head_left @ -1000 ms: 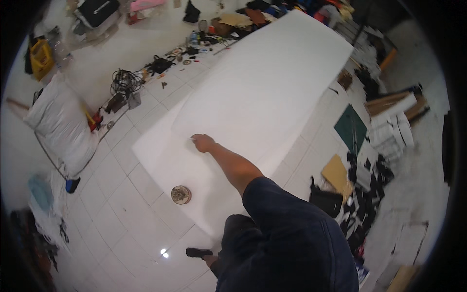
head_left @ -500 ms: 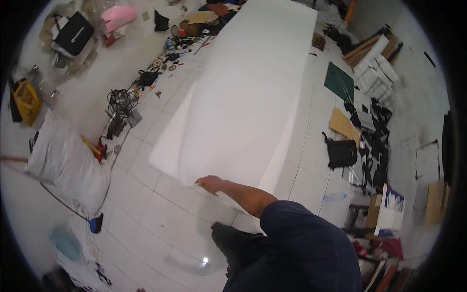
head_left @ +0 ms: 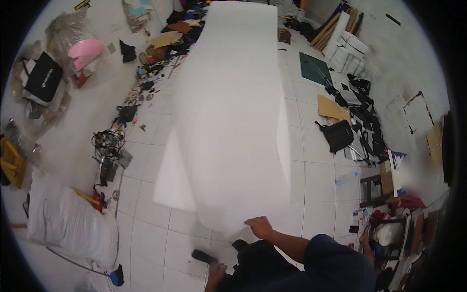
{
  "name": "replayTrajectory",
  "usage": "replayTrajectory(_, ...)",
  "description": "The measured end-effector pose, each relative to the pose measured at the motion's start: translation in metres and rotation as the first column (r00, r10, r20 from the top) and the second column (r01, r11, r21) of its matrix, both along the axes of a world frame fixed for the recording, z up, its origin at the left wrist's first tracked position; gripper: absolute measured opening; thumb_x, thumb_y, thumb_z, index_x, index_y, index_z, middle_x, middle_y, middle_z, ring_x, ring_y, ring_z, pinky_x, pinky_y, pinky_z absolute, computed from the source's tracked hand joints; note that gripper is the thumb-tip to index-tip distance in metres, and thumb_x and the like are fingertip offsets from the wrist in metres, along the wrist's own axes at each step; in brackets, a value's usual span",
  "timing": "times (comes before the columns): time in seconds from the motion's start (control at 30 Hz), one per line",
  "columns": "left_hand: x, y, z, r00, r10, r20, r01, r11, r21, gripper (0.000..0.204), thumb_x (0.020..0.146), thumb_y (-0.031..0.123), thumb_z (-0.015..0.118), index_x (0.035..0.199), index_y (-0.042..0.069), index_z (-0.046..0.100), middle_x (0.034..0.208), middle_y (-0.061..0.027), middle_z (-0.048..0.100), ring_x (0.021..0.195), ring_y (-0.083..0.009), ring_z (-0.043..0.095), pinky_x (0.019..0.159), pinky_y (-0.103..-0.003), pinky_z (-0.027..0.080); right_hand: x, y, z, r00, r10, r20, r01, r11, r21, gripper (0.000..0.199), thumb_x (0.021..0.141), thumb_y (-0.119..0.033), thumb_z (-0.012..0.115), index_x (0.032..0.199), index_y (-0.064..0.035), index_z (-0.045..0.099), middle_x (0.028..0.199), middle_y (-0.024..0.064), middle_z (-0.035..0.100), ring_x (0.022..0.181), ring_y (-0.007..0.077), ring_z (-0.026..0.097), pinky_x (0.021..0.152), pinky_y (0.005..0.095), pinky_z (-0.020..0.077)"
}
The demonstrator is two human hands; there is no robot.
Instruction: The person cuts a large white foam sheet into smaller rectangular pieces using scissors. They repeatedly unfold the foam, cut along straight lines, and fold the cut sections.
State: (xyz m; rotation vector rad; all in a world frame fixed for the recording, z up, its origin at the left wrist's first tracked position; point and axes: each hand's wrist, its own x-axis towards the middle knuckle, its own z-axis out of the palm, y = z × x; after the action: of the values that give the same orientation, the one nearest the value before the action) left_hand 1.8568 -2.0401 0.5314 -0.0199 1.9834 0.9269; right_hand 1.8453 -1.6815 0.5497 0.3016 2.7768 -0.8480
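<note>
A long white sheet [head_left: 233, 121], soft and foam-like, stretches across the tiled floor from just before me to the far end of the room. Its near end is rounded, and a layer flares out underneath on the left. With my right hand [head_left: 260, 228] I hold the near edge, fingers closed on its right part. Low by my dark trouser leg is my left hand [head_left: 216, 271], smeared and partly cut off by my leg, away from the sheet. One dark shoe [head_left: 204, 256] stands on the tiles just ahead of it.
Coiled cables [head_left: 108, 145] and scattered tools line the left wall, with a stuffed white sack [head_left: 73, 214] nearer. Along the right lie a green mat [head_left: 315, 68], a black bag [head_left: 336, 135], a plastic bottle [head_left: 346, 178] and a dark stool [head_left: 372, 191].
My right hand and the sheet's near end have shifted right and lower in view, as the whole view has turned. My left hand has come into sight.
</note>
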Motion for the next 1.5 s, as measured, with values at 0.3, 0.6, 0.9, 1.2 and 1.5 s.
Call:
replayTrajectory(0.3,-0.183,0.075,-0.171,0.862,0.279,0.423,-0.352,0.93,0.104,0.055,0.092,0.05,0.054,0.127,0.007,0.054,0.107,-0.0095,0.062,0.091,-0.022,0.059,0.082,-0.038,0.049,0.01,0.041,-0.12,0.843,-0.42,-0.336,0.526,0.775,0.349,0.034,0.073,-0.002,0.064,0.106,-0.0134,0.064,0.122,0.009,0.059,0.124,0.0308,0.047,0.109,0.0591,0.0224)
replayTrajectory(0.6,-0.289,0.146,-0.339,0.657,0.331,0.677,-0.751,0.216,0.624,0.104,0.076,0.087,0.041,0.149,0.013,0.029,0.143,-0.0158,0.035,0.127,-0.0314,0.036,0.109,-0.049,0.027,-0.021,0.109,-0.289,0.799,-0.231,-0.555,0.443,0.851,0.283,0.027,0.068,0.003,0.058,0.09,-0.0119,0.06,0.103,0.0031,0.059,0.114,0.0262,0.053,0.109,0.0555,0.0272)
replayTrajectory(0.9,-0.405,0.159,-0.347,0.537,0.54,0.648,-0.709,-0.127,0.693,0.087,0.086,0.06,0.058,0.147,0.006,0.028,0.145,-0.0141,0.034,0.131,-0.0324,0.037,0.11,-0.047,0.03,0.007,0.138,-0.383,0.871,-0.213,-0.443,0.332,0.92,0.209,0.02,0.073,0.003,0.054,0.086,-0.0111,0.058,0.1,0.0044,0.058,0.11,0.0255,0.054,0.109,0.0556,0.0287)
replayTrajectory(1.2,-0.443,0.126,-0.404,0.354,0.848,-0.394,-0.346,0.51,0.787,0.066,0.085,0.005,0.064,0.142,-0.003,0.032,0.138,-0.0181,0.046,0.12,-0.0278,0.051,0.101,-0.039,0.041,-0.005,0.117,-0.41,0.648,-0.405,-0.645,0.687,0.676,0.266,0.016,0.076,-0.001,0.059,0.089,-0.0116,0.058,0.102,0.0058,0.058,0.111,0.0263,0.053,0.111,0.057,0.025)
replayTrajectory(1.5,-0.38,0.13,-0.492,0.876,0.357,0.324,-0.476,0.538,0.696,0.052,0.089,0.044,0.063,0.12,0.002,0.056,0.11,-0.0111,0.063,0.095,-0.0243,0.06,0.071,-0.035,0.052,0.004,0.088,-0.399,0.731,-0.223,-0.645,0.591,0.679,0.435,0.017,0.074,-0.003,0.065,0.088,-0.0111,0.058,0.105,0.0075,0.055,0.111,0.0273,0.052,0.11,0.0565,0.026)
